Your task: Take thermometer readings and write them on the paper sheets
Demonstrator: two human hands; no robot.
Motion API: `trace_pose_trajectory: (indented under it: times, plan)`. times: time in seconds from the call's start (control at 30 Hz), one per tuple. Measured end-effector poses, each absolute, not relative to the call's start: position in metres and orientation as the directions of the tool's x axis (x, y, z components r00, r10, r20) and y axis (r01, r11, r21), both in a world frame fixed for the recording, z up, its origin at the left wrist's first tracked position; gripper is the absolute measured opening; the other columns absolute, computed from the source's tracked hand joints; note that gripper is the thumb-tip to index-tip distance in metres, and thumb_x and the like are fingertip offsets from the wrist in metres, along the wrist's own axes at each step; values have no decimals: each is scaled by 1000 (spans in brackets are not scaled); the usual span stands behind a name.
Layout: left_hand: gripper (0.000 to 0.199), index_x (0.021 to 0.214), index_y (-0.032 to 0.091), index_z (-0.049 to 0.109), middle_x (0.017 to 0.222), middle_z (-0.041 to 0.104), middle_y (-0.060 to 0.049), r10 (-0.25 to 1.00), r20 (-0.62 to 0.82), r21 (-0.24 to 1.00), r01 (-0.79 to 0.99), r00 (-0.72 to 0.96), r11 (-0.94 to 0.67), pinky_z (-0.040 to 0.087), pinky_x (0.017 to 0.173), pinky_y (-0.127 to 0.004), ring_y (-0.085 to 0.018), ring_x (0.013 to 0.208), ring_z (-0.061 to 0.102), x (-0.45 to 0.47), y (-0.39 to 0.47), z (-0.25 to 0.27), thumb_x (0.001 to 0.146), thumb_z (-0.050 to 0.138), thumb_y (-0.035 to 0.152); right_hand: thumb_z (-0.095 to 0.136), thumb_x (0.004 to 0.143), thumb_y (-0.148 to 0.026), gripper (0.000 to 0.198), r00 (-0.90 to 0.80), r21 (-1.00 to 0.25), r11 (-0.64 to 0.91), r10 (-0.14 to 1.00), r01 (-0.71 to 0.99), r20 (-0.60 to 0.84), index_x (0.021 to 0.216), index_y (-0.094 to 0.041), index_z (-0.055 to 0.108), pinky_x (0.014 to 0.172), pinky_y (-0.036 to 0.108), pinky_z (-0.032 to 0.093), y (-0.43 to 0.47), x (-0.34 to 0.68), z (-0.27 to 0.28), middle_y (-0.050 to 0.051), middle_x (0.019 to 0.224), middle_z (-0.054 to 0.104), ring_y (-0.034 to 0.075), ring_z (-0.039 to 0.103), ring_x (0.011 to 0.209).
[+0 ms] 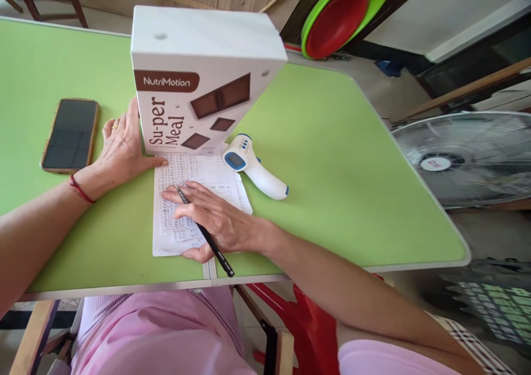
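Note:
My left hand (121, 145) lies with fingers spread along the left side of a white NutriMotion "Su-per Meal" box (207, 37). Its thumb reaches over the upper left corner of some paper sheets (166, 245) covered in rows of writing. On those sheets rests my right hand (219, 217), fingers fairly straight, with a black pen (213, 248) held between them. The pen's tip points up and away from the paper. Right of the sheets, close to the box's base, lies a white and blue infrared thermometer (257, 167).
A smartphone (70, 134) in a tan-edged case lies left of my left hand on the green table (332, 198). Beyond the table's right edge stands a fan (464, 159). Green and red basins (338, 24) are behind the table, and a red plastic stool (315, 325) is below its front edge.

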State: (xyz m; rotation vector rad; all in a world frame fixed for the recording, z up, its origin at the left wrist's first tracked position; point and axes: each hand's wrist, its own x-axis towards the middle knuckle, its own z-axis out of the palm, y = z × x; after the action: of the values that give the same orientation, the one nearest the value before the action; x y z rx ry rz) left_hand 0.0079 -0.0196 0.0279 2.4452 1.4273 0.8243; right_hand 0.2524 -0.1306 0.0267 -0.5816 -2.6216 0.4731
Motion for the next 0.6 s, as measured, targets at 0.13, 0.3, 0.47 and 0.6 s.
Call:
trace_pose_trajectory:
  times: [0.13, 0.3, 0.47, 0.6]
  plan:
    - [105, 153, 28, 24, 150, 44, -12, 870, 347, 476, 733, 351, -486, 30, 112, -68, -46, 137, 41, 4, -29, 31, 71, 78, 65, 64, 83, -49, 51, -827, -379, 865, 457, 328, 327, 121, -18, 50, 119, 59, 34, -137, 251, 24, 23, 145, 57, 32, 45, 146]
    - [83, 148, 26, 29, 150, 45, -12, 866, 300, 534, 681, 401, -501, 39, 110, -63, -43, 139, 43, 5, -26, 42, 82, 68, 56, 64, 88, -57, 52, -791, -413, 863, 460, 292, 403, 120, -19, 50, 116, 55, 42, -134, 260, 33, 22, 140, 63, 28, 53, 140]
    - [72, 140, 29, 35, 146, 52, -9, 856, 319, 602, 610, 407, -515, 44, 110, -56, -39, 133, 51, 8, -24, 45, 81, 67, 55, 64, 92, -53, 44, -690, -429, 784, 609, 448, 392, 116, -19, 52, 111, 54, 48, -132, 264, 33, 23, 140, 62, 30, 53, 139]
    - [70, 137, 28, 39, 144, 54, -10, 855, 332, 627, 584, 398, -516, 46, 107, -53, -38, 130, 54, 6, -28, 43, 81, 67, 59, 61, 92, -55, 42, -715, -368, 792, 604, 488, 351, 113, -19, 55, 110, 58, 47, -137, 259, 24, 22, 142, 60, 34, 51, 141]
